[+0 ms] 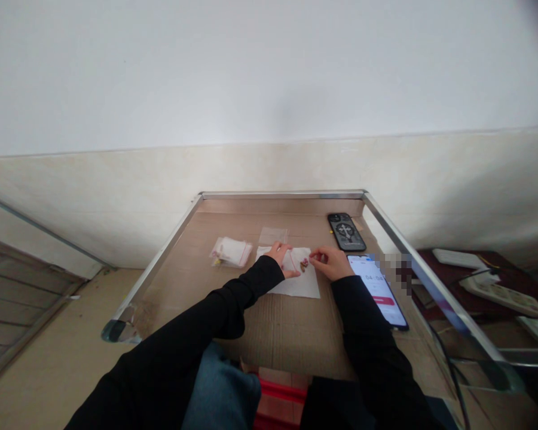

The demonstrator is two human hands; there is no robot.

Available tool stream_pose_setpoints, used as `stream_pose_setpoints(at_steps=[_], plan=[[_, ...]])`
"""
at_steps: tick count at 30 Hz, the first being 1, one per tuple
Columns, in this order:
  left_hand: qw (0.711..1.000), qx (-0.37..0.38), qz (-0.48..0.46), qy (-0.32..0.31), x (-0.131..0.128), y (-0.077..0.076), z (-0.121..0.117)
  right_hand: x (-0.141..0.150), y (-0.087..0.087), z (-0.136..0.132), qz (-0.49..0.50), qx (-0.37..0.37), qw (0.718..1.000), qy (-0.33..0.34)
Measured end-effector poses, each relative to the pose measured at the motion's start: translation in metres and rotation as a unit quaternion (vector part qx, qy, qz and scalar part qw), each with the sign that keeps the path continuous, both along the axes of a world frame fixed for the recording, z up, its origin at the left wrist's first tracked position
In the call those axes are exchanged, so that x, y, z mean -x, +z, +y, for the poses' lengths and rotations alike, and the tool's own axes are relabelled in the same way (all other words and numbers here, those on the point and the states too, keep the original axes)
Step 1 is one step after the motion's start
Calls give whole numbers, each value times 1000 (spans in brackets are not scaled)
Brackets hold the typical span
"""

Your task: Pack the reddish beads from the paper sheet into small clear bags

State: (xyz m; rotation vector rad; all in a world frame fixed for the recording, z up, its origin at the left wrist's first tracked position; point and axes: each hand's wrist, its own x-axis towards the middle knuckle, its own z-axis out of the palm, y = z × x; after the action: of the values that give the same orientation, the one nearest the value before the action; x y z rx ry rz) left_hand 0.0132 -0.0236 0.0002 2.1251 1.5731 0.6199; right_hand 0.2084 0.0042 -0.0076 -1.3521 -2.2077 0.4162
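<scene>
A white sheet of paper (296, 289) lies on the cardboard tabletop in front of me. My left hand (280, 259) rests on its left part, thumb and fingers spread apart. Just right of that hand are a few small pink and brownish pieces (303, 263), too small to name. My right hand (332, 263) is at the paper's right edge, thumb and forefinger pinched together beside those pieces; whatever may be between the fingertips is hidden. Beyond my left hand is a flat clear plastic bag (274, 235). To the left sits a stack of clear bags with white contents (234, 252).
A dark phone (347, 232) with a cross design lies at the back right. Nearer, a phone with a lit timer screen (379, 292) lies by my right forearm. A metal frame (282, 194) edges the table against the wall. A power strip (504, 295) is off to the right.
</scene>
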Motion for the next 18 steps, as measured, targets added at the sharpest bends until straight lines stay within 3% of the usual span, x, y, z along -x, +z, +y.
stream_pose_setpoints(at_steps=[5,11,18], plan=[[1000,7,-2,2,0,-1,0,14,4,-4,103,-3,995,17],[1000,-13,10,-4,-1,3,-2,30,6,-11,126,9,989,75],[1000,-4,19,-2,0,2,-2,6,5,-4,87,12,995,54]])
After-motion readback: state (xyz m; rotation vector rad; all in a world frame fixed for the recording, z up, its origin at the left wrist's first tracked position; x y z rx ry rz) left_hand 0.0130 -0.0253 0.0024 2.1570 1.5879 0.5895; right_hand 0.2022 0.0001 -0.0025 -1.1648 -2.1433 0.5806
